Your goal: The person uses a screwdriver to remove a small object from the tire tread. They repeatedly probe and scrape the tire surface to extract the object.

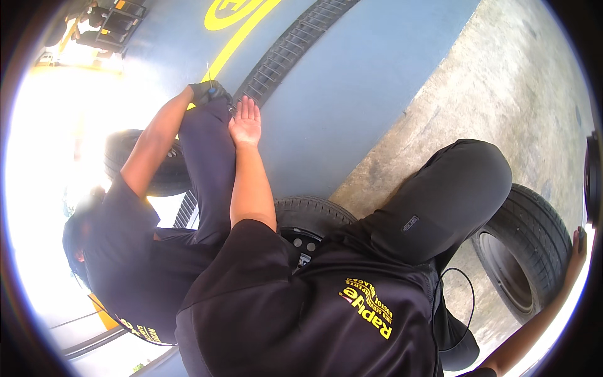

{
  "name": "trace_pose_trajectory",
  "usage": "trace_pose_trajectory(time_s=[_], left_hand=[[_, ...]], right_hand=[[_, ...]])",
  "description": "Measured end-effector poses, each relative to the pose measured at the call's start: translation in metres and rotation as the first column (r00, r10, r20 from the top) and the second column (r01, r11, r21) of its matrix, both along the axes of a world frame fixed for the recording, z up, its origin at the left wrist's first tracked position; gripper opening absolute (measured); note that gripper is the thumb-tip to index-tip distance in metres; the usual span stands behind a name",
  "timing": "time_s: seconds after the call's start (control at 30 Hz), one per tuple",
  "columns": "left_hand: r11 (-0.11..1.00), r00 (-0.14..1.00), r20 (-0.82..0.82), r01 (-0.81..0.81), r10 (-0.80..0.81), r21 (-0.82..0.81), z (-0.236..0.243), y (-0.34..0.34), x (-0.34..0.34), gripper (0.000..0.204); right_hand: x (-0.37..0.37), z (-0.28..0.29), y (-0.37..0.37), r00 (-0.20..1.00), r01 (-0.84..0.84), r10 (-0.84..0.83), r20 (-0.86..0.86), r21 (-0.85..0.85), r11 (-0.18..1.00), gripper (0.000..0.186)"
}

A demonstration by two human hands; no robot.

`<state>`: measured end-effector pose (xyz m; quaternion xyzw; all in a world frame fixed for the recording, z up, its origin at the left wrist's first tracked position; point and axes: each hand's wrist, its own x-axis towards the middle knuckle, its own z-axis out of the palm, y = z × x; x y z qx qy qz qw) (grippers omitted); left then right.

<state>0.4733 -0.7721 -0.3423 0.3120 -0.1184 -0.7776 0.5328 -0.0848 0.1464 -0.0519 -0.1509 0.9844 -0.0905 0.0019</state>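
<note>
Tyre point(548, 229) with grey rim sits at far right on concrete point(490, 81), just beside the wearer's bent right leg point(446, 195); tread faces up and out, rim opening toward the leg. Right hand point(579, 244) is at its outer side, close to the tread; contact and finger closure can't be told, too small and near the picture rim. Likely parked there to be within that arm's reach. Left hand point(245, 129) is flat open, palm showing, fingers extended, nothing in it, just beside co-worker's knee; co-worker's gloved hand point(201, 94) grips a thin tool with a blue part point(213, 91). Second wheel point(317, 212) lies between the two people, partly hidden by the wearer's shirt; third wheel point(147, 157) behind co-worker's arm. Edges: slotted floor grating point(295, 47) runs past left fingertips, blue floor point(377, 81) meets concrete diagonally. Left hand has most room rightward over blue; co-worker's leg limits it leftward. Right arm looks boxed in by tyre.
</note>
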Motion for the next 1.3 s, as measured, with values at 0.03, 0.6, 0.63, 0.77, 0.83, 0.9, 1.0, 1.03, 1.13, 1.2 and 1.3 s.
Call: trace_pose_trajectory(time_s=[0.03, 0.6, 0.63, 0.77, 0.83, 0.9, 1.0, 1.03, 1.13, 1.2, 1.3], left_hand=[[1.0, 0.999, -0.043, -0.019, 0.018, -0.025, -0.004, -0.004, 0.001, 0.059], [0.189, 0.259, 0.066, 0.836, -0.964, -0.514, 0.193, 0.214, -0.272, 0.03], [0.09, 0.214, 0.146, 0.805, -0.966, -0.587, 0.225, 0.24, -0.305, 0.03], [-0.261, -0.135, 0.23, 0.652, -0.964, -0.712, 0.323, 0.365, -0.418, 0.032], [-0.375, -0.213, 0.313, 0.625, -0.926, -0.684, 0.34, 0.426, -0.448, 0.034], [-0.454, -0.253, 0.389, 0.641, -0.886, -0.619, 0.339, 0.484, -0.472, 0.036], [-0.43, -0.27, 0.336, 0.599, -0.902, -0.675, 0.339, 0.55, -0.491, 0.036], [-0.402, -0.261, 0.307, 0.614, -0.915, -0.679, 0.339, 0.566, -0.495, 0.036], [-0.389, -0.214, 0.334, 0.651, -0.918, -0.652, 0.345, 0.591, -0.502, 0.036], [-0.412, -0.087, 0.475, 0.648, -0.876, -0.641, 0.349, 0.595, -0.506, 0.038], [-0.5, -0.143, 0.568, 0.673, -0.811, -0.545, 0.366, 0.589, -0.502, 0.038]], right_hand=[[0.003, 0.0, -0.007, 1.0, -0.01, 0.01, -0.013, 0.007, 1.0, 0.047], [0.086, 0.028, -0.136, 0.982, 0.102, -0.112, -0.155, -0.071, 0.992, 0.035], [0.09, 0.03, -0.138, 0.977, 0.086, -0.11, -0.182, -0.134, 0.987, 0.035], [0.091, 0.032, -0.125, 0.951, 0.065, -0.213, -0.225, -0.526, 0.848, 0.036], [0.094, 0.042, -0.137, 0.959, 0.054, -0.216, -0.183, -0.631, 0.774, 0.041], [0.102, 0.053, -0.148, 0.963, 0.049, -0.212, -0.165, -0.666, 0.744, 0.045], [0.105, 0.057, -0.145, 0.976, -0.026, -0.105, -0.19, -0.582, 0.812, 0.048], [0.109, 0.062, -0.148, 0.978, -0.049, -0.08, -0.195, -0.578, 0.815, 0.048], [0.116, 0.069, -0.148, 0.997, -0.046, 0.001, -0.071, -0.643, 0.765, 0.038], [0.117, 0.065, -0.148, 0.997, -0.07, 0.032, -0.065, -0.741, 0.668, 0.029], [0.122, 0.055, -0.146, 0.998, -0.043, 0.068, -0.017, -0.917, 0.396, 0.025]])
